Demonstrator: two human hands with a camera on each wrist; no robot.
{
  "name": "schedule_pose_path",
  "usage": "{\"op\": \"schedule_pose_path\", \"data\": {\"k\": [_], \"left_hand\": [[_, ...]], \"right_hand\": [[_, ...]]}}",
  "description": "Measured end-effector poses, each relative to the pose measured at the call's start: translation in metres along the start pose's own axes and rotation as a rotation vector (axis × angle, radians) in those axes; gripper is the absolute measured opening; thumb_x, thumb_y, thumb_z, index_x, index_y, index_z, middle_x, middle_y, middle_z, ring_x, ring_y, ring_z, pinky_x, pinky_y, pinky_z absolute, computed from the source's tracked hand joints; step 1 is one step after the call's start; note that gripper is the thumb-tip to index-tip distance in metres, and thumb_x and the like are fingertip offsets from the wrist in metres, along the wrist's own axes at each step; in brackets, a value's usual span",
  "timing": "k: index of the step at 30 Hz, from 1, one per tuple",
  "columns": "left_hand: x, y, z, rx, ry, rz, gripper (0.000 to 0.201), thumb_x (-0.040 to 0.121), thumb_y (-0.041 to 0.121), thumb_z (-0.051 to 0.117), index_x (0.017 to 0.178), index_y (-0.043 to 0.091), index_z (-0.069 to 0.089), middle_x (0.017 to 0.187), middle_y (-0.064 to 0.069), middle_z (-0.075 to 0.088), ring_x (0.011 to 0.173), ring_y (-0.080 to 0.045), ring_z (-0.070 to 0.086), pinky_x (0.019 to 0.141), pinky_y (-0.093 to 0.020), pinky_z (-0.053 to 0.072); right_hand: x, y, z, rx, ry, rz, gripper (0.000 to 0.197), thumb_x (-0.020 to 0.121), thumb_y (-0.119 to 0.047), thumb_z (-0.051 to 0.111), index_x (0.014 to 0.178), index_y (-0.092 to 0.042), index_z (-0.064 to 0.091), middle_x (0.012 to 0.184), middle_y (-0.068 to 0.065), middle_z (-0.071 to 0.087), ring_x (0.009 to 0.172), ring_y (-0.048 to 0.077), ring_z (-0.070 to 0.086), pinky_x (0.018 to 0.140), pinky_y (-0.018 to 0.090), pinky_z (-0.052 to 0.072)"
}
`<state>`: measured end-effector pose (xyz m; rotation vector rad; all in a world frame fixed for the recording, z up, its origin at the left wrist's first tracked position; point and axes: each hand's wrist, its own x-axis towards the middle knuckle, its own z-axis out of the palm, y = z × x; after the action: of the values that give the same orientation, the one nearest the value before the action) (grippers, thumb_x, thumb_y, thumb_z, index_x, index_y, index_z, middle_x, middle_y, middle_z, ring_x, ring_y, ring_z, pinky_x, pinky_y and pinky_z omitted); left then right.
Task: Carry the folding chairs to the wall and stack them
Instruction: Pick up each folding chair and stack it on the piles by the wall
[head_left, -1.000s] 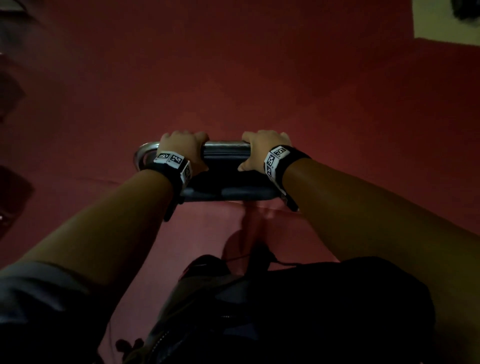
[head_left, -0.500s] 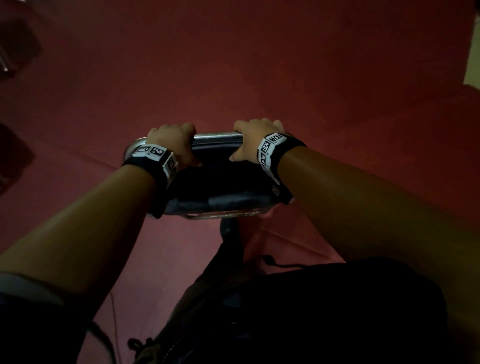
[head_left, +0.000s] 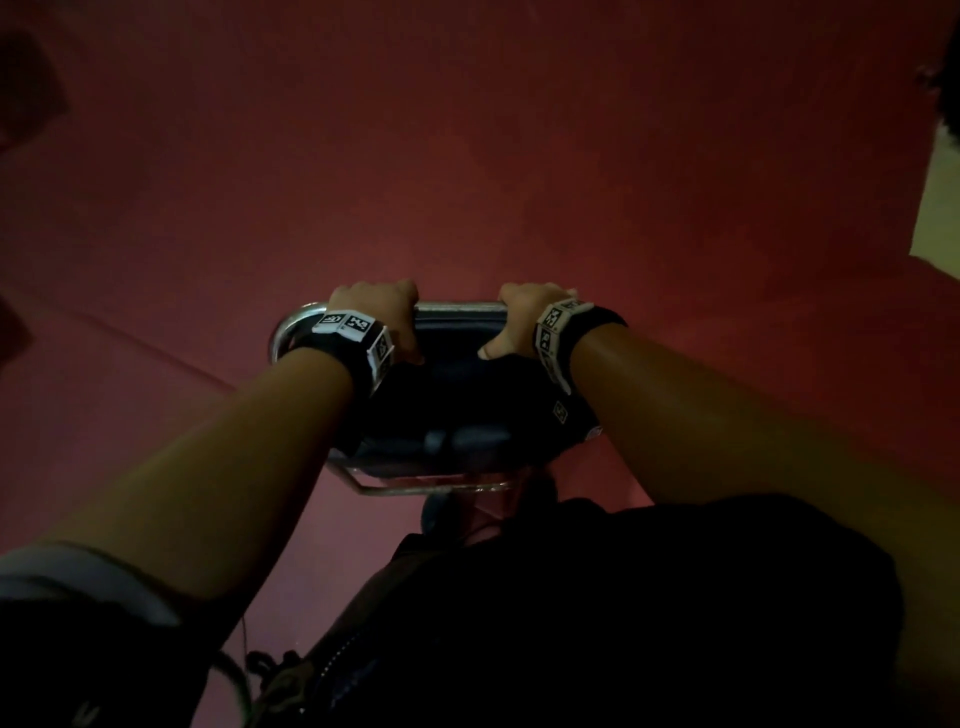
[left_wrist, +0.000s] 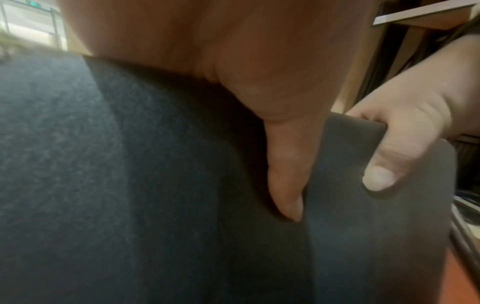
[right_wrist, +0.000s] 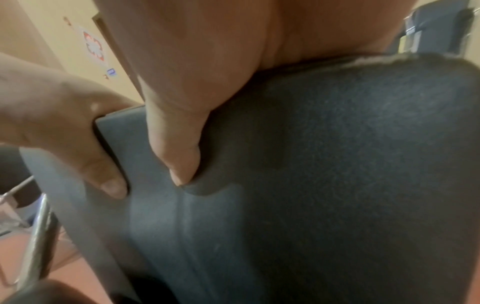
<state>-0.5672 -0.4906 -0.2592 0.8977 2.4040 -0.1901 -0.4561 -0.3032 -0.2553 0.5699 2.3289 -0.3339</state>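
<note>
A folded chair (head_left: 452, 405) with a dark padded back and a chrome tube frame hangs in front of me above the red floor. My left hand (head_left: 376, 317) grips the top edge of its back on the left, fingers curled over the far side. My right hand (head_left: 524, 322) grips the same edge on the right. In the left wrist view my left thumb (left_wrist: 288, 174) presses the dark fabric (left_wrist: 130, 185), and the right hand (left_wrist: 405, 139) shows beyond it. The right wrist view has my right thumb (right_wrist: 179, 148) on the chair back (right_wrist: 337, 164) and the left hand (right_wrist: 64, 127) beside it.
Red floor (head_left: 467, 156) spreads all around, with a seam running at the left. A pale wall (head_left: 940, 208) edges in at the far right. A cream wall with a poster (right_wrist: 94, 46) and a door frame shows in the right wrist view. My dark clothing (head_left: 623, 623) fills the bottom.
The chair and both hands have stayed together while the view swung; the floor has slid past and the pale wall patch has shifted to the right edge. Both grips are unchanged.
</note>
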Motion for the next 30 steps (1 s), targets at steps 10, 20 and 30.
{"op": "schedule_pose_path", "data": {"k": [10, 20, 30], "left_hand": [[0.111, 0.003, -0.050, -0.069, -0.171, -0.172, 0.086, 0.045, 0.059, 0.094, 0.122, 0.040, 0.059, 0.109, 0.002, 0.072, 0.102, -0.031, 0.069, 0.083, -0.038, 0.057], [0.283, 0.104, -0.179, -0.030, -0.348, -0.182, 0.063, 0.056, 0.058, 0.094, 0.105, 0.035, 0.063, 0.099, 0.005, 0.069, 0.093, -0.026, 0.065, 0.081, -0.040, 0.056], [0.475, 0.208, -0.351, 0.033, -0.010, 0.037, 0.070, 0.064, 0.054, 0.092, 0.122, 0.030, 0.062, 0.112, -0.002, 0.071, 0.107, -0.032, 0.066, 0.082, -0.035, 0.041]], "right_hand": [[0.097, 0.031, -0.055, -0.036, 0.001, -0.149, 0.084, 0.074, -0.083, 0.071, 0.130, -0.023, 0.053, 0.123, 0.003, 0.064, 0.116, 0.032, 0.058, 0.104, 0.050, 0.041], [0.238, 0.173, -0.195, 0.136, -0.221, -0.283, 0.096, 0.071, -0.073, 0.083, 0.141, -0.013, 0.056, 0.137, 0.007, 0.064, 0.114, 0.029, 0.064, 0.092, 0.038, 0.056], [0.337, 0.322, -0.396, 0.238, 0.010, -0.147, 0.106, 0.072, -0.069, 0.086, 0.157, -0.021, 0.044, 0.156, 0.004, 0.051, 0.133, 0.026, 0.055, 0.100, 0.031, 0.046]]}}
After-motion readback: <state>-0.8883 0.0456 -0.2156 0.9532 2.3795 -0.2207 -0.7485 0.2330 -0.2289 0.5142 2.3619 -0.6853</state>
